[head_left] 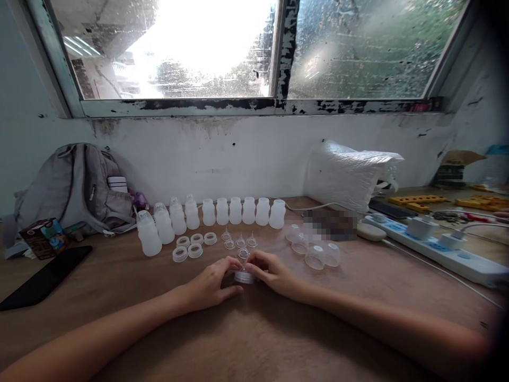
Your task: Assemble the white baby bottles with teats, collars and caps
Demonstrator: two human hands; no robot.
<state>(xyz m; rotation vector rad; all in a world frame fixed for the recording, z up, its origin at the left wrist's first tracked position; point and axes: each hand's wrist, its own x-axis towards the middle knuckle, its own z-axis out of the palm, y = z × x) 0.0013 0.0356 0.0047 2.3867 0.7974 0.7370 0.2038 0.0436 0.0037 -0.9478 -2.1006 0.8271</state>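
Translucent plastic is at the centre of the work: a pale screw collar [244,277] sits on the brown wooden table [238,339] directly in front of the person, with a clear teat [244,265] rising from it between the two hands. The right hand [274,273] pinches the teat just above the collar between thumb and forefinger. The left hand [210,281] curls in from the other side, its forefinger at the teat and its thumb stretched out low near the collar; whether those fingers actually grip or only steady the piece, I cannot tell. Right behind the hands stand several loose teats [240,242] in a small cluster, and to the left of them five white rings [195,251] lie in two short rows. Farther back, a curved line of frosted bottles [235,211] runs below the wall: the four at the left end [149,234] wear clear domed tops, while the six others have open necks. Beyond the right hand, four clear domed caps [315,258] rest on the table. A grey backpack [85,185] and a dark phone [47,276] occupy the left side, a white power strip [471,262] the right.
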